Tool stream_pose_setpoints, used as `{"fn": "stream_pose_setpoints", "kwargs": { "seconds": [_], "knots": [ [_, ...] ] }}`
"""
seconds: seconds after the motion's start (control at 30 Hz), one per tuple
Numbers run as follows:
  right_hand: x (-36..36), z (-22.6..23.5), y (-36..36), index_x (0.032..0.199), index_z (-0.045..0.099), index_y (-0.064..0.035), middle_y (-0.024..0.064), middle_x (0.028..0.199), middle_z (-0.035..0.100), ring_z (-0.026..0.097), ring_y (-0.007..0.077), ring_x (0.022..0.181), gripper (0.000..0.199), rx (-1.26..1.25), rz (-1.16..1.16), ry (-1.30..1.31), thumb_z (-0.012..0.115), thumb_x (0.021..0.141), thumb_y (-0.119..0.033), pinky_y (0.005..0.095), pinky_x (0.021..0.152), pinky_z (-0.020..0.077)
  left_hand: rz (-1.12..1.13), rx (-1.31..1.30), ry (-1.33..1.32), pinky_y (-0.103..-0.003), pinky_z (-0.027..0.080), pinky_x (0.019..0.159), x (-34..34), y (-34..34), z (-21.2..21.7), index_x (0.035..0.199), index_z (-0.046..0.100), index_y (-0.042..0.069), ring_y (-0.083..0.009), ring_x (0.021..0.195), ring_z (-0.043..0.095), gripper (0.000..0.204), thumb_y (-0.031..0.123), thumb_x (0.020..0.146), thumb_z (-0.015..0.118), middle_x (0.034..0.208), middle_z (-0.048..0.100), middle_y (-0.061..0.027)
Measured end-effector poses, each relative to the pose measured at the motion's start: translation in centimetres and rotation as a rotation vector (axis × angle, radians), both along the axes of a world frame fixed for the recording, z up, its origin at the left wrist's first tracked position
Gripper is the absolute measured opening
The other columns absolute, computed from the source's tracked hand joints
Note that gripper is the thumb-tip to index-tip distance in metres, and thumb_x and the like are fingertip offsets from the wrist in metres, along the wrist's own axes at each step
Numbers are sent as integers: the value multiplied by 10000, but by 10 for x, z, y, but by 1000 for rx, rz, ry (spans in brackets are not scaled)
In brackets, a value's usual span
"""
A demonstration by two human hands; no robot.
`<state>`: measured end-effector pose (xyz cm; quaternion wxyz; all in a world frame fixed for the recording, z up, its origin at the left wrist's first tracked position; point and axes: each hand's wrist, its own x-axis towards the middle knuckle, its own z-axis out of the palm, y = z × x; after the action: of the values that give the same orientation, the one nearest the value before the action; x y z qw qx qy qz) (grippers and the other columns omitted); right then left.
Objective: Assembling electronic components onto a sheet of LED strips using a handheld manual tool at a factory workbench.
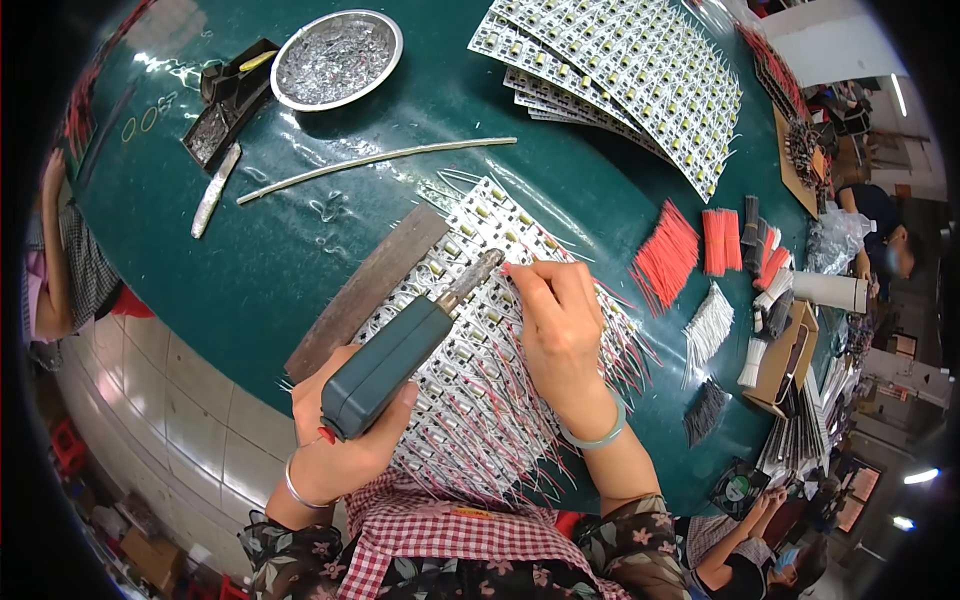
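My left hand [340, 445] is wrapped round the dark green body of a soldering gun [388, 365]. Its blackened tip [482, 272] rests at or just over a panel of small white circuit boards [470, 375], which lies in front of me. Beside that tip, my right hand [562, 320] pinches what looks like a thin red wire [508, 269], mostly hidden by the fingers. Red and white wires stick out from many boards on the near and right part of the panel. A flat brown bar [368, 290] lies along the panel's left edge.
A bent solder strip [375, 168] lies beyond the panel. A metal bowl of silvery scraps [337, 60] and a dark tray [225, 120] stand far left. Stacked board panels [625, 75] are far right. Red wires [665, 255], white wires [708, 330] and black wires [706, 410] lie right.
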<state>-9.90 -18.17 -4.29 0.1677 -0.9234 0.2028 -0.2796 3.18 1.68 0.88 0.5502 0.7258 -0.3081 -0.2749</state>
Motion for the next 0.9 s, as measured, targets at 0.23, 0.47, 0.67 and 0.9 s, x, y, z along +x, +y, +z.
{"fn": "stream_pose_setpoints", "kwargs": {
  "seconds": [0.23,0.47,0.67,0.9],
  "knots": [
    [-1,-1,2,1080,688,32,133,970,609,584,286,856,389,-24,-2,43,687,702,122,378,696,515,-28,38,30,-260,493,628,0,0,-5,994,670,-39,-106,689,632,212,42,835,785,832,696,-87],
    [0,-1,3,1090,681,48,142,972,607,586,290,860,384,-35,-3,48,681,711,111,375,697,522,-25,69,15,-284,504,633,-1,-2,-11,960,652,-22,-132,684,650,201,46,829,788,810,683,-104],
    [0,0,3,1087,677,60,151,975,603,586,295,859,374,-34,2,59,680,716,108,375,701,521,-45,92,-47,-278,497,628,0,-1,-8,940,652,-26,-131,676,635,193,36,820,789,808,669,-99],
    [0,-2,4,1089,675,62,154,972,597,583,295,854,365,-31,-6,58,683,727,103,369,698,514,-40,-4,-113,-269,494,637,4,5,-2,1021,709,-67,-140,727,636,236,-9,804,781,901,682,-112]
  ]
}}
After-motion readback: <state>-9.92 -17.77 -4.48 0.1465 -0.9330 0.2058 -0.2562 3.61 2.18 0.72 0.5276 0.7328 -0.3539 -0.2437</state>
